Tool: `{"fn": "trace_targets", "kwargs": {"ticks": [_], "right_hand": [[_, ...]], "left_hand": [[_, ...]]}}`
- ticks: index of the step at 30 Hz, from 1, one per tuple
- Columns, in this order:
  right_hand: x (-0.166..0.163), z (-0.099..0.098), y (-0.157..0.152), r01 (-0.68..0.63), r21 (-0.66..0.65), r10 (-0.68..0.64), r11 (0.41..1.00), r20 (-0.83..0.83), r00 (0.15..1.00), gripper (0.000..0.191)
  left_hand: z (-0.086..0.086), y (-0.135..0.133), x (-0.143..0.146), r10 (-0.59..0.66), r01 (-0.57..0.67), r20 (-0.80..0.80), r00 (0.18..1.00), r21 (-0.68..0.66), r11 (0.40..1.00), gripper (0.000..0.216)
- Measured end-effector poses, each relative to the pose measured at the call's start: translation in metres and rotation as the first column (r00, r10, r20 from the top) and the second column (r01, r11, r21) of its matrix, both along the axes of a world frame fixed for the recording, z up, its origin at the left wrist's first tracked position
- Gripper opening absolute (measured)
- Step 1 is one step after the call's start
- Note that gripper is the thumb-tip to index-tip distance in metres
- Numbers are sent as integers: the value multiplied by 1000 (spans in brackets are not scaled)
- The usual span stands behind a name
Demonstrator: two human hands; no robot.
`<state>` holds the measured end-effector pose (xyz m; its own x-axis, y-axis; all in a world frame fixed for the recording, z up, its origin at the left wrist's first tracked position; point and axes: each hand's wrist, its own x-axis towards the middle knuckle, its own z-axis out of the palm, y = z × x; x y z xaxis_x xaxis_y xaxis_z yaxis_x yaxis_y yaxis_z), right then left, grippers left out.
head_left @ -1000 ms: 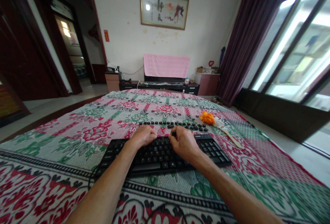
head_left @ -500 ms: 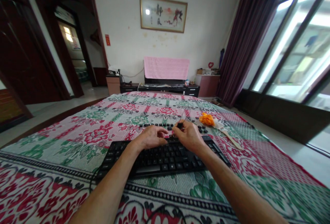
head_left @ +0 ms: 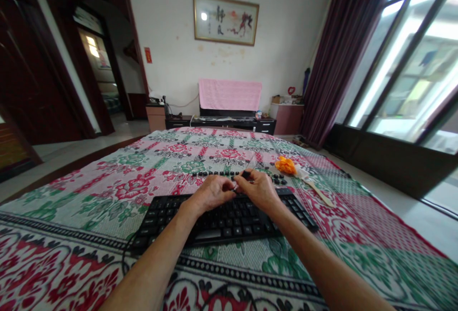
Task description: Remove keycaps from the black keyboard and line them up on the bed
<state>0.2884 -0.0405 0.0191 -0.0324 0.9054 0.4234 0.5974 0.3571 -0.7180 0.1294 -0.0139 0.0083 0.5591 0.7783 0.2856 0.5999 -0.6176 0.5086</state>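
Note:
A black keyboard (head_left: 214,227) lies flat on the patterned cloth, under both my hands. My left hand (head_left: 214,191) is closed over its back edge, thumb and fingers pinched on a small dark piece that looks like a keycap (head_left: 234,188). Touching or almost touching those fingertips, my right hand (head_left: 260,189) is closed round a thin tool with a dark handle (head_left: 246,174); its slim pale shaft points up and away. Behind the hands, loose black keycaps (head_left: 211,174) stand in a row, and more keycaps (head_left: 281,180) lie to the right. My fingers hide part of the keyboard's back.
Right of the keyboard lies an orange fluffy duster head (head_left: 286,164) with a pale flat handle (head_left: 320,194). A cable (head_left: 125,258) runs off the keyboard's left side. The table's flowered cloth (head_left: 118,191) reaches toward a low cabinet (head_left: 229,122) by the far wall.
My left fingers have closed into a pinch and moved right, up to the right fingertips. My right hand has shifted slightly left, and the tool's shaft leans differently.

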Motion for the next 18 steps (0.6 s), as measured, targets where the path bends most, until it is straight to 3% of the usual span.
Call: {"fn": "trace_targets", "kwargs": {"ticks": [4, 9, 13, 18], "right_hand": [[0, -1, 0, -77, -1, 77, 997, 21, 997, 21], [1, -6, 5, 32, -30, -32, 999, -25, 999, 26], [4, -15, 11, 0, -50, -3, 999, -44, 999, 28], [2, -17, 12, -18, -64, 13, 998, -82, 997, 27]], "left_hand": [[3, 0, -2, -16, 15, -40, 999, -16, 1000, 23], [4, -3, 4, 46, -43, -34, 998, 104, 994, 25], [0, -3, 7, 72, -75, 46, 996, 73, 994, 21], [1, -2, 2, -17, 16, 23, 1000, 43, 999, 24]]}}
